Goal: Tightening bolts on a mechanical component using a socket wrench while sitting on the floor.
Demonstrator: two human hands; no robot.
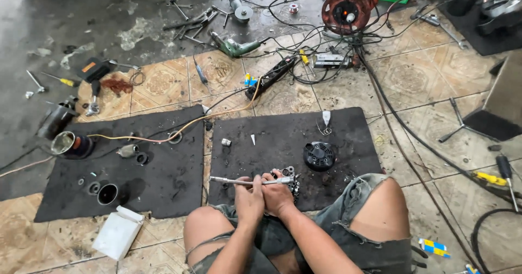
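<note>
Two black mats on the tile floor, one ratchet wrench [247, 181], one small metal alternator part [290, 179], one black ribbed cover [319, 155] sitting apart on the right-hand mat [348, 127]. Left hand [249, 199] and right hand [278, 195] are pressed side by side over the knees, both wrapped around the wrench handle (shaft lying flat, pointing left). The part is grimy, tucked against the right hand at the mat's near edge.

Floor tiles [418, 78]: beige, ornamental brown medallion pattern. Two mats [136, 187]: black, speckled with debris. Ratchet handle [239, 181]: silver. Ribbed round cover [319, 155]: black. Cable reel [348, 7]: red-orange. Drill [235, 46]: green. Small box [117, 233]: white. Shorts [348, 219]: faded grey-blue denim, frayed. Screwdriver handle [489, 178]: yellow.
</note>
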